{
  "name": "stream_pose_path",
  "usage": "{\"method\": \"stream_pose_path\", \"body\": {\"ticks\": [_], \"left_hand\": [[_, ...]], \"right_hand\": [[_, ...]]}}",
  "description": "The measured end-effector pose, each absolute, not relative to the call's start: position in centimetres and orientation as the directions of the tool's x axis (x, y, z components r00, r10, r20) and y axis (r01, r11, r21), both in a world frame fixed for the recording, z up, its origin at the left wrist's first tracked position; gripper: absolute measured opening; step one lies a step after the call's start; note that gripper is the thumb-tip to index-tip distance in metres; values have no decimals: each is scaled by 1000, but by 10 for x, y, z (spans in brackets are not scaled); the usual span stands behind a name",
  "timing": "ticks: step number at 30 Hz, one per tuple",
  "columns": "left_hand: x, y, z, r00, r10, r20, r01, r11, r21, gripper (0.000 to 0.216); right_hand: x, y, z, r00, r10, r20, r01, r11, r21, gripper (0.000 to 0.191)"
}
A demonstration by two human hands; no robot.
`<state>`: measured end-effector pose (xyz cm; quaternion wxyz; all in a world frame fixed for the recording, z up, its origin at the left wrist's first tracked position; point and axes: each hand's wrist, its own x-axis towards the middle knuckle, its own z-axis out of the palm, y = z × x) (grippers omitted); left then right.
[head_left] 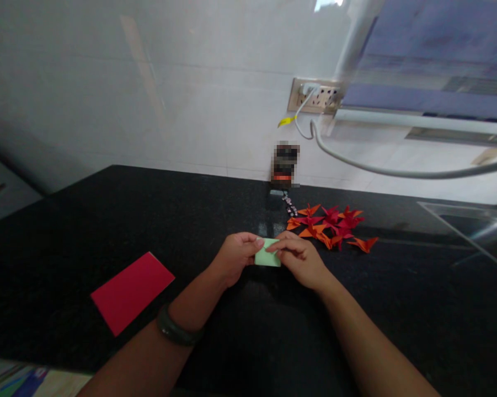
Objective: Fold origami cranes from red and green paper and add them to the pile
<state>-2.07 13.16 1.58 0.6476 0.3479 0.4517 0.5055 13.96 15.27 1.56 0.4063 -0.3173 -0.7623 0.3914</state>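
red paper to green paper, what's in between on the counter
In the head view, going from the red paper you cross some dark countertop, then the left hand, which holds the green paper.

You face what is most probably a kitchen, as its fixed surfaces indicate. The black, speckled countertop, glossy like polished stone, serves as reference. Behind the countertop, you see a pale, shiny wall with straight joints, consistent with tiling. On that wall, above the countertop, note the multi-outlet socket plate with a white plug; a pale cable runs to the right. At the countertop's right end, observe a metallic, straight-rimmed recess, resembling a sink. Above the countertop's right part hangs a bluish panel, its nature unclear. You cannot tell whether the room belongs to a home.
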Motion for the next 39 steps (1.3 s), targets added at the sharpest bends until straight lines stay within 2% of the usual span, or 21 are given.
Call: {"method": "stream_pose_path", "body": {"ticks": [2,3,5,7,10,13,18,23,29,32,36,38,39], "left_hand": [[-20,132,15,38,978,-207,-316,208,926,26],[-20,133,14,17,982,-190,-298,187,936,26],[-20,133,14,-16,987,-159,-260,149,954,24],[-20,133,14,-34,990,-137,-229,126,965,22],[-20,133,16,-40,991,-127,-212,116,970,20],[-20,133,17,-41,991,-124,-211,113,971,20],[-21,133,16,-15,987,-160,-217,153,964,23],[-24,133,17,74,974,-215,-85,221,971,24],[-25,133,20,32,988,-152,25,152,988,18],[-26,132,21,92,976,-196,29,194,981,16],[-28,130,23,234,926,-297,6,304,953,18],[-28,130,24,206,933,-296,-56,313,948,19],[-29,130,24,172,940,-296,-96,315,944,19]], "right_hand": [[134,151,14,-378,883,277,128,346,-929,7],[131,151,12,-315,925,212,85,250,-964,8],[126,150,10,-254,962,98,2,102,-995,21],[123,149,8,-265,964,0,-8,-2,-1000,26],[122,149,7,-319,943,-98,27,-94,-995,28],[124,150,6,-326,939,-110,16,-110,-994,27],[128,152,5,-313,948,-56,7,-57,-998,25],[133,153,11,-346,938,-21,139,29,-990,24],[134,152,9,-392,920,12,232,112,-966,29],[135,153,9,-412,905,108,283,240,-929,27],[139,154,13,-459,838,296,347,475,-809,19],[141,153,15,-420,826,377,347,529,-774,17],[142,152,16,-408,819,404,340,547,-765,25]]}}
